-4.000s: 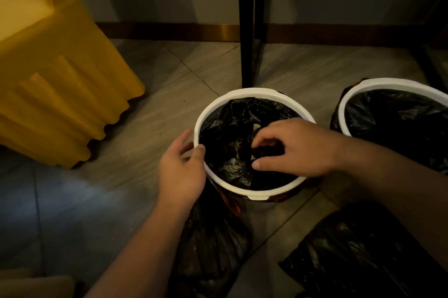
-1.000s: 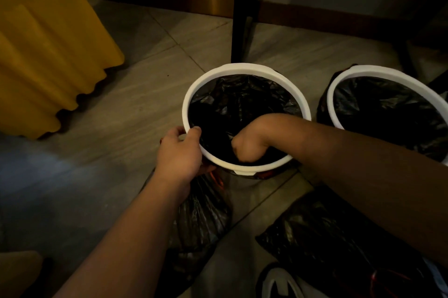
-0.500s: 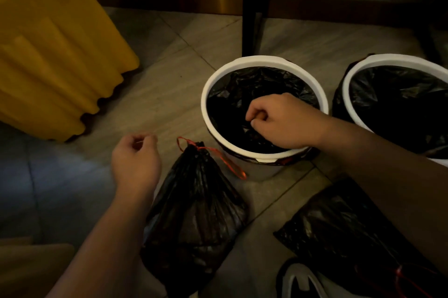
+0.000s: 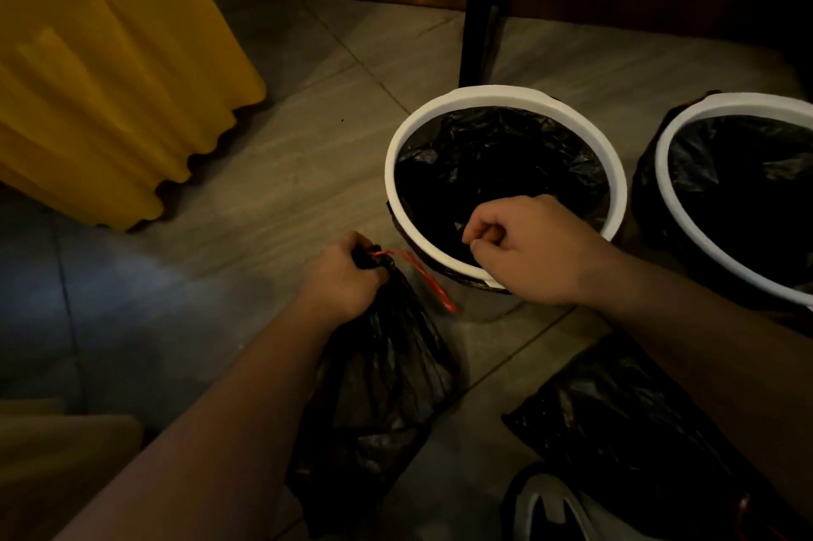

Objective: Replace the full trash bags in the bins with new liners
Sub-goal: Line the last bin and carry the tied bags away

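I see my left hand (image 4: 341,281) wrapped tight around the tied top of a full black trash bag (image 4: 387,386). The bag sits on the floor (image 4: 272,188), just beside the near bin (image 4: 396,144). A red string (image 4: 422,276) sticks out from the bag's top, next to my fingers.

My right hand (image 4: 523,250) is over the front edge of that white-rimmed bin. Its fingers are curled in. I cannot tell if they pinch the black liner (image 4: 506,153) inside the bin or hold nothing.

A second bin (image 4: 673,131) with a black liner stands to the right. Another black bag (image 4: 616,421) lies on the floor under my right arm. A yellow cloth (image 4: 110,78) hangs at the left, and a black post (image 4: 484,4) stands behind the near bin.
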